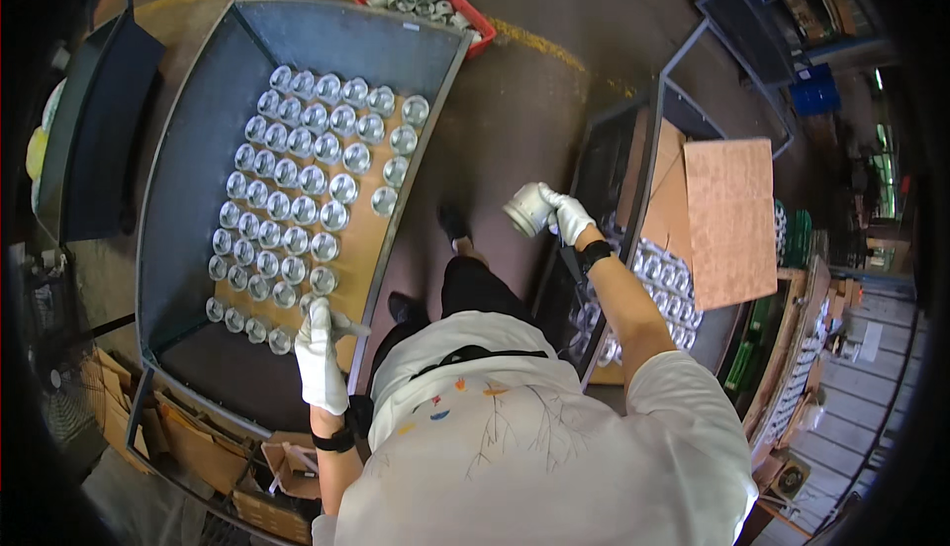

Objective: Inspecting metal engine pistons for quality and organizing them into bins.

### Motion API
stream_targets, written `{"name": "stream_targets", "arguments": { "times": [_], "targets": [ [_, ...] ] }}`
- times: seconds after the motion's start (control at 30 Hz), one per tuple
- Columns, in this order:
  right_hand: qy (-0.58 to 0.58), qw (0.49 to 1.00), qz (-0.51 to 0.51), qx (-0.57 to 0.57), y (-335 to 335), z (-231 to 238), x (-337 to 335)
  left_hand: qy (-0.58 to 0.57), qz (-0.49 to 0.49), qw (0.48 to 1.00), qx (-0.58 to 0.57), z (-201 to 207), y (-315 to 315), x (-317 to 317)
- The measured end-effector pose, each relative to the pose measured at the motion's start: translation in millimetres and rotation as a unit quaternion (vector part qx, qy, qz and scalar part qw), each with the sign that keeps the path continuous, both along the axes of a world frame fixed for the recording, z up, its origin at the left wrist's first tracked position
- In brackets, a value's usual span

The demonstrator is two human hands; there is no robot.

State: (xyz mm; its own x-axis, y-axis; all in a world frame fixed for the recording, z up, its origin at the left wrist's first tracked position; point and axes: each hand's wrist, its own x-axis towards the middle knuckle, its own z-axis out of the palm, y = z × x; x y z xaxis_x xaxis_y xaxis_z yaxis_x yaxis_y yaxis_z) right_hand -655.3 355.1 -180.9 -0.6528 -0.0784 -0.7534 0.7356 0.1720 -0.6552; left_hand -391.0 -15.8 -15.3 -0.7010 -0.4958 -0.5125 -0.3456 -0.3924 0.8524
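My right hand (564, 214), in a white glove, grips a hollow, cup-shaped metal part (529, 210) over the gap between two bins. Its round end points away to the left. My left hand (320, 353), also gloved, is closed above the near right side of the left bin (188, 140). A short greyish shape (350, 326) sticks out to the right from its fingers; I cannot make out what it is. Just beside that hand, rows of shiny round metal parts (300, 209) stand on a brown cardboard sheet (341, 274) inside the bin.
To my right, another bin holds rows of metal parts (665, 284) with cardboard pieces (730, 225) standing over it. A red crate (426, 2) of similar parts sits on the floor beyond the left bin. A dark bin (104, 131) stands at far left.
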Motion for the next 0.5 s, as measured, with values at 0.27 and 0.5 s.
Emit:
{"name": "stream_targets", "arguments": {
  "times": [0.27,0.5],
  "targets": [
    [0.029,0.986,0.073,0.146,-25.1,-39.0,-163.2,-0.032,0.024,0.999,-0.023,5.3,36.7,-114.3],
    [0.229,0.958,0.096,0.142,-130.1,-15.4,-318.9,-0.059,0.107,0.992,-0.030,13.3,60.7,-149.0]
  ]
}}
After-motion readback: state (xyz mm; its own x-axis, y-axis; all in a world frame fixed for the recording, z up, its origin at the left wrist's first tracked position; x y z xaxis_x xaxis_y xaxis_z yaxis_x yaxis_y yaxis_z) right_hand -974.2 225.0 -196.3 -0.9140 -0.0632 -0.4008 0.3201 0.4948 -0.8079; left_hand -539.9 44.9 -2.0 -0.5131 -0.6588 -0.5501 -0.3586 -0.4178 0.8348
